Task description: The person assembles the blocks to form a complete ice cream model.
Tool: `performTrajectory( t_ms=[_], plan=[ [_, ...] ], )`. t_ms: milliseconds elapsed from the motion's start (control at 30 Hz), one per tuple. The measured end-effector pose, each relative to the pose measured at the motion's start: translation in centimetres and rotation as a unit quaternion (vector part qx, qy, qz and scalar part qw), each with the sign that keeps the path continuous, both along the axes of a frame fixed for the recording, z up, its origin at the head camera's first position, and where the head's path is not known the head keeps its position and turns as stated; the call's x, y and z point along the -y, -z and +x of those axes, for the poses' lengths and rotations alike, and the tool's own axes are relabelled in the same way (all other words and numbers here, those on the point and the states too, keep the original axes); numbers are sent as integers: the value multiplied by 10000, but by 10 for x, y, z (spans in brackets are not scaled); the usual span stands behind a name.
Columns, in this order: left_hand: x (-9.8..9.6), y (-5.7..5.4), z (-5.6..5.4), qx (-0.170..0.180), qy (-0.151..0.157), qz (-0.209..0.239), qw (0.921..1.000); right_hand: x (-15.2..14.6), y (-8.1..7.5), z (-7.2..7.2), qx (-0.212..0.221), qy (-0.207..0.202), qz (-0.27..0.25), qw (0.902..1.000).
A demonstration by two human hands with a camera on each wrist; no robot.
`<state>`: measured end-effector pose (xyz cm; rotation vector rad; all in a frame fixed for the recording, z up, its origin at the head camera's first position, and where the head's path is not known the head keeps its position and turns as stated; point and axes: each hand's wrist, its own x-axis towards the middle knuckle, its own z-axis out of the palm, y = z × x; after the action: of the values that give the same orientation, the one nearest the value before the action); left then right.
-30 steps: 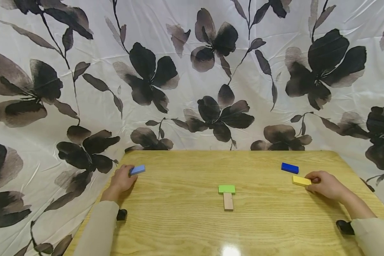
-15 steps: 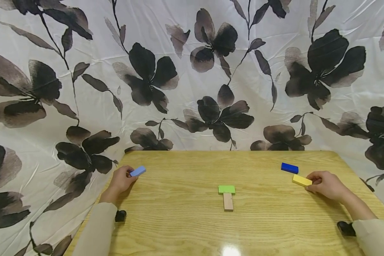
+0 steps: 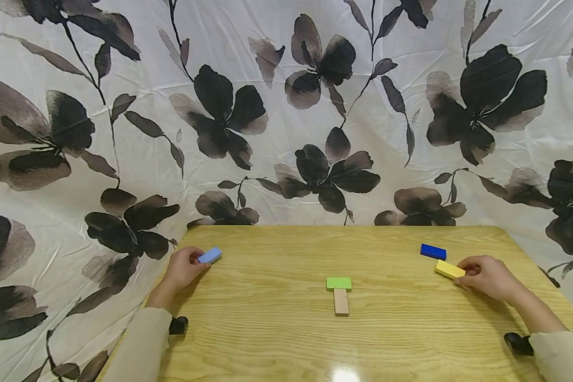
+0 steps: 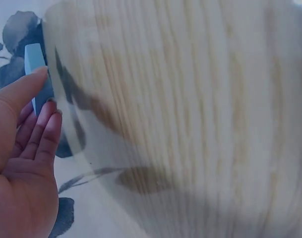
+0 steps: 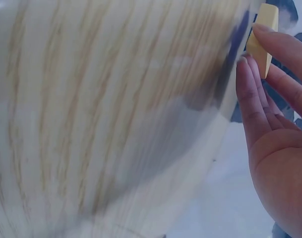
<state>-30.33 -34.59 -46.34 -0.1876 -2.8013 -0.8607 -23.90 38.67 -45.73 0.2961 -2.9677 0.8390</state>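
Note:
My left hand (image 3: 183,269) pinches a light blue block (image 3: 210,255) by its near end, at the left side of the table. In the left wrist view the thumb lies across this light blue block (image 4: 34,55), with fingertips behind it. At the right side my right hand (image 3: 491,277) pinches a yellow block (image 3: 449,269) between thumb and fingers. The right wrist view shows the yellow block (image 5: 264,44) standing out past the thumb tip. Just behind it on the table lies a dark blue block (image 3: 433,251).
Mid-table, a green block (image 3: 339,284) lies crosswise against the far end of a bare wooden block (image 3: 341,302), forming a T. A flower-printed cloth (image 3: 277,122) hangs behind the wooden table (image 3: 267,339). Black wrist cameras (image 3: 518,344) sit under the sleeves.
The light blue block has turned slightly and shifted a little to the right in my left hand. My right hand and the yellow block have barely moved.

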Motion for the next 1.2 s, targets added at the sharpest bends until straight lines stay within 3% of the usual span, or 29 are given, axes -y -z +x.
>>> performTrajectory(
  t_ms=[467,700,1200],
  plan=[
    [-20,-12,3,-24,261,317,9992,19,-8,-1,-18,-60,-106,9999],
    [-28,-12,0,-23,398,439,9982,30,-12,-1,-181,-212,-199,9994],
    [-51,-12,3,5,627,671,9958,55,-18,-4,-65,-512,-518,9973]
  ],
)
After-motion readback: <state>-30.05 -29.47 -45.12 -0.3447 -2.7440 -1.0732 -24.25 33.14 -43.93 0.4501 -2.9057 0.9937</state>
